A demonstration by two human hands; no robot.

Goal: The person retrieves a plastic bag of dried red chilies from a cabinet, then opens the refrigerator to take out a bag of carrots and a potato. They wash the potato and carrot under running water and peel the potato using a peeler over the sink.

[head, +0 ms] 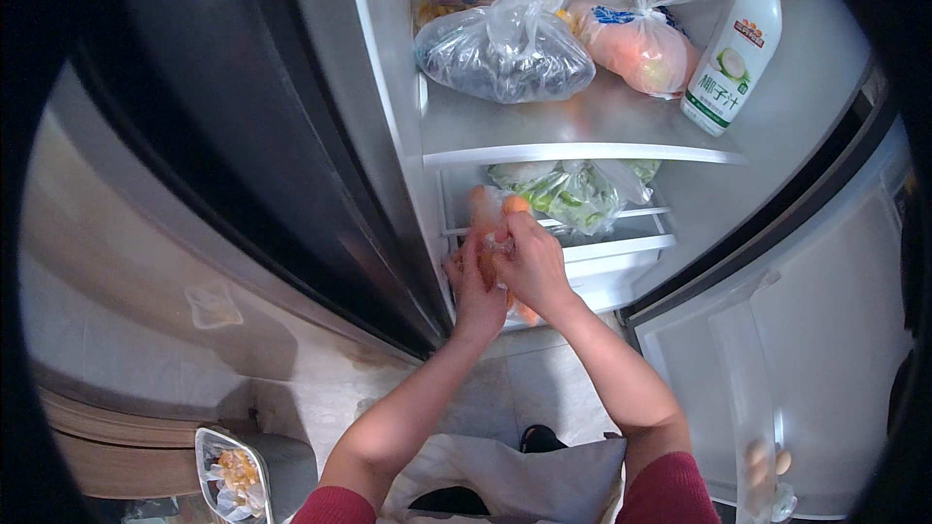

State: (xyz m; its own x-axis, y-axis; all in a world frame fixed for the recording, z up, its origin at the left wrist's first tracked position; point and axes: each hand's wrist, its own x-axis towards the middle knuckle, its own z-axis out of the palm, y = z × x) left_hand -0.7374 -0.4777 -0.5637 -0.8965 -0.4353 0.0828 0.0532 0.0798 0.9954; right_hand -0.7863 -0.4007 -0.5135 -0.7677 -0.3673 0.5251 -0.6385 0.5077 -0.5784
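Note:
A clear plastic bag of carrots (516, 205) is between my two hands, in front of the open fridge's lower part. My left hand (477, 291) holds the bag from the left side. My right hand (535, 262) grips the gathered plastic of the bag at its middle. Orange carrot ends show above the hands and below them; the rest is hidden by my fingers. Just behind, a clear bag of green vegetables (575, 193) lies over the lower drawer (619, 251), under the fridge shelf (582, 154).
On the shelf stand a tied bag of dark items (506, 51), a tied bag of fruit (637, 47) and a coconut drink bottle (735, 51). The open fridge door (815, 306) is at right, holding eggs (757, 455). A waste bin (266, 466) stands lower left.

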